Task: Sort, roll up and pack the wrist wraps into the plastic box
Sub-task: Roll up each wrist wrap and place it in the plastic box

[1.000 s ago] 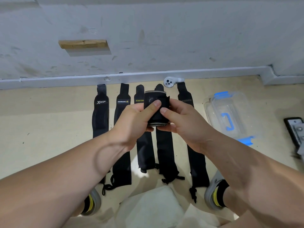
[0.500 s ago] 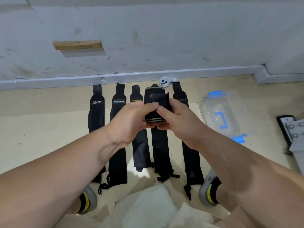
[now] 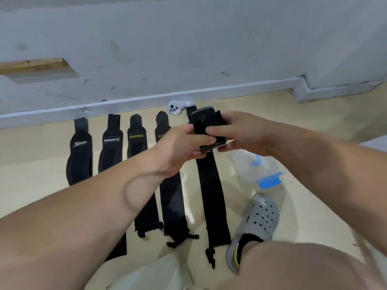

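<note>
The right fingers (image 3: pixel 219 129) are curled round the rolled wrist wrap (image 3: pixel 204 122), thumb pressed across its front; the left fingers (image 3: pixel 196 140) are pinched on its lower end. The roll is held by right hand (image 3: pixel 247 132) and left hand (image 3: pixel 180 145) in the air, near the floor's wall-side edge. Five flat wrist wraps (image 3: pixel 211 195) are laid in a row on the floor (image 3: pixel 31 164) below. The plastic box (image 3: pixel 269 181), lid seemingly on, is set just right of the row. Judged: tension to be kept, loose tail pressed shut before one hand is freed for the lid.
</note>
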